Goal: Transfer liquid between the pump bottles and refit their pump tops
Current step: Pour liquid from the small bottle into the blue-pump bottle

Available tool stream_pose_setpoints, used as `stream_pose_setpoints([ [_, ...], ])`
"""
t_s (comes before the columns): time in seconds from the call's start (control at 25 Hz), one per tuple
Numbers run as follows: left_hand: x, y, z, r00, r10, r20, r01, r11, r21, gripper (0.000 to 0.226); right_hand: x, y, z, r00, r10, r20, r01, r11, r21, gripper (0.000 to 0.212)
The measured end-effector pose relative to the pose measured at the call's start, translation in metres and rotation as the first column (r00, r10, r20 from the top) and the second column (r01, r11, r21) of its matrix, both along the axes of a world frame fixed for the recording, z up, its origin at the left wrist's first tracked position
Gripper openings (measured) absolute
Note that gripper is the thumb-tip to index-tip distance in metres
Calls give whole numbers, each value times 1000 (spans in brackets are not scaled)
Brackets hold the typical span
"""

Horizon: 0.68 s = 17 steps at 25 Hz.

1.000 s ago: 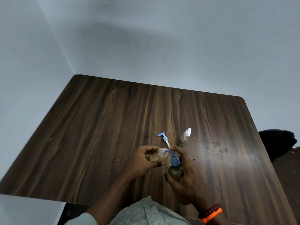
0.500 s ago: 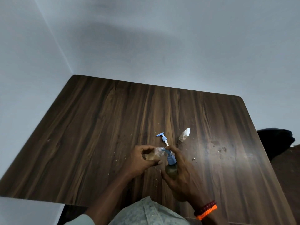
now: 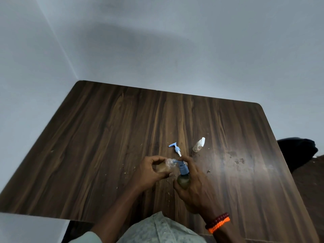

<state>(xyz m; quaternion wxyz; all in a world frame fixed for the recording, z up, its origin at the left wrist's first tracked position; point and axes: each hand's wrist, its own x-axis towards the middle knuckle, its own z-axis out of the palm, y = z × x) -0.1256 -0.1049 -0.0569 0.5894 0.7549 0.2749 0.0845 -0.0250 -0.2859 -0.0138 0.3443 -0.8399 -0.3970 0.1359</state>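
Two pump bottles meet near the table's (image 3: 105, 137) front edge: the left hand (image 3: 149, 171) curls its fingers round an open clear bottle (image 3: 164, 166), tilted right, while the right hand (image 3: 194, 188) grasps a darker bottle (image 3: 183, 180) whose blue pump top (image 3: 182, 166) points its spout into the clear bottle's mouth. Just beyond lies a loose blue pump (image 3: 176, 149), and farther right a small white-capped bottle (image 3: 199, 145) on its side.

The left hand (image 3: 149, 170) grips an open bottle (image 3: 166, 166), tilted. The right hand (image 3: 194, 188) grips a pump bottle (image 3: 183, 178) beside it, nozzle at the open bottle's mouth. A loose pump (image 3: 176, 149) lies just beyond.
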Motion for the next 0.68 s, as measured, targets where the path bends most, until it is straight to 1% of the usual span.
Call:
stream_pose_setpoints([
  [0.08,0,0,0,1000,11,3,-11,1000,-9,46,1,1,-1,1000,4,7,-4,1000,8,71],
  [0.16,1,1,2,1000,24,12,-23,1000,-13,41,2,2,1,999,42,-12,-42,999,17,74],
  [0.24,1,3,4,1000,26,10,-25,1000,-10,41,1,3,2,999,50,-6,-50,999,5,71],
  [0.36,0,1,2,1000,17,-12,-17,1000,-4,53,0,3,0,1000,5,16,-5,999,-33,65],
  [0.44,-1,0,1,1000,23,-20,-23,1000,-13,58,1,3,1,1000,-12,10,13,999,-43,68],
  [0.52,0,0,1,999,41,-11,-42,999,-20,62,2,2,-1,1000,14,-11,-14,1000,-14,76],
  [0.6,0,2,1,999,50,-2,-50,998,-22,65,2,3,-2,998,51,-41,-52,998,-29,82],
  [0.68,0,3,1,998,64,-2,-65,998,-26,67,0,4,-3,997,69,-45,-70,997,-36,78],
])
